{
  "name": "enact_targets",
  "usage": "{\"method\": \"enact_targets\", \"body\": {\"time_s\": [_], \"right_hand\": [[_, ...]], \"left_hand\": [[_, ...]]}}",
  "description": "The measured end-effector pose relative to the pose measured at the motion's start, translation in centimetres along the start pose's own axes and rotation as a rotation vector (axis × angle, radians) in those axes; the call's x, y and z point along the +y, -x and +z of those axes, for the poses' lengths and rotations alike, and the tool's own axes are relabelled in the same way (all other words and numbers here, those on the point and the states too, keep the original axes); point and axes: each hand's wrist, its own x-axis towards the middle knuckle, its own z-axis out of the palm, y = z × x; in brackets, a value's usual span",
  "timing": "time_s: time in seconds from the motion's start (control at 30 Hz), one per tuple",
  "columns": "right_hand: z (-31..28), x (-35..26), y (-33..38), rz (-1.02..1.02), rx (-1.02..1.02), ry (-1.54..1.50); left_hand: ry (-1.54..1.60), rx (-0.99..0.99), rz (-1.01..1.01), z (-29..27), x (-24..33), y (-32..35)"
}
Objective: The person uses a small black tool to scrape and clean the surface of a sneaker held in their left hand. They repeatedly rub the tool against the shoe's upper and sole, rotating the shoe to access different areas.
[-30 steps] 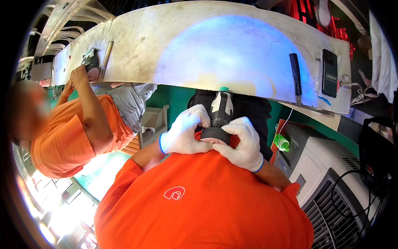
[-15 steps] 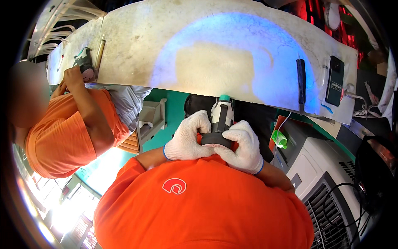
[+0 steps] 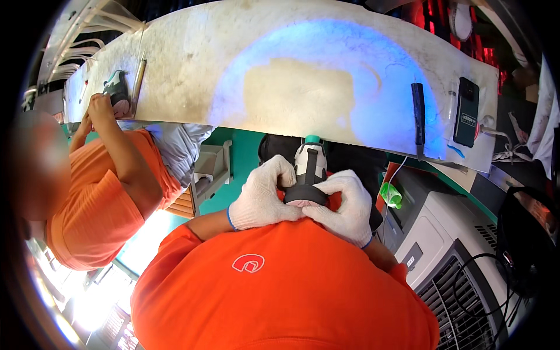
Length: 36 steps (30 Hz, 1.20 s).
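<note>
Close in front of my chest, below the table's near edge, I hold a white and black shoe (image 3: 307, 166) with a teal-green part at its far end. Its dark rounded end points toward me, and a pinkish patch shows beneath. My left hand (image 3: 262, 195), in a white knit glove, is closed on its left side. On the other side my right hand (image 3: 344, 207), gloved the same way, grips the near end with the thumb pressed on it. The thumbs nearly meet at the near edge. Part of the shoe is hidden by the gloves.
A long worn table (image 3: 186, 70) carries a black strip-like tool (image 3: 418, 116) and a dark phone (image 3: 468, 114). To my left a person in orange (image 3: 96, 204) handles another shoe (image 3: 118, 90). A grey-white machine with a grille (image 3: 434, 227) stands at my right, beside a green bottle (image 3: 391, 195).
My view has shifted slightly. The near end of the shoe is tipped a little, showing more of its pinkish patch, and my right fingers have spread slightly. Both hands keep their hold.
</note>
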Motion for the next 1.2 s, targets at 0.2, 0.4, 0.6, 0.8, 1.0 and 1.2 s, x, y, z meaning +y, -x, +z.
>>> {"method": "enact_targets", "body": {"time_s": [0.2,0.4,0.6,0.8,1.0,1.2], "right_hand": [[1.2,-0.2,1.4,0.143,0.195,-0.046],[0.3,-2.6,1.9,0.262,0.134,0.295],[-0.5,0.5,1.0,0.252,0.024,-0.016],[-3.1,-6.6,2.4,0.052,-0.093,-0.159],[-4.8,-5.4,1.0,-0.188,-0.046,-0.007],[-3.5,-4.3,1.6,-0.048,-0.06,-0.504]], "left_hand": [[-0.068,0.013,0.149,-0.8,1.1,-0.2],[-0.227,-0.025,0.365,-1.2,0.0,-1.2],[-0.16,-0.003,0.454,0.4,-1.6,-1.8],[-0.214,0.049,0.875,-0.1,5.6,2.8],[-0.395,0.256,1.151,1.2,6.0,0.3],[-0.36,0.286,1.161,2.8,5.8,1.0]]}}
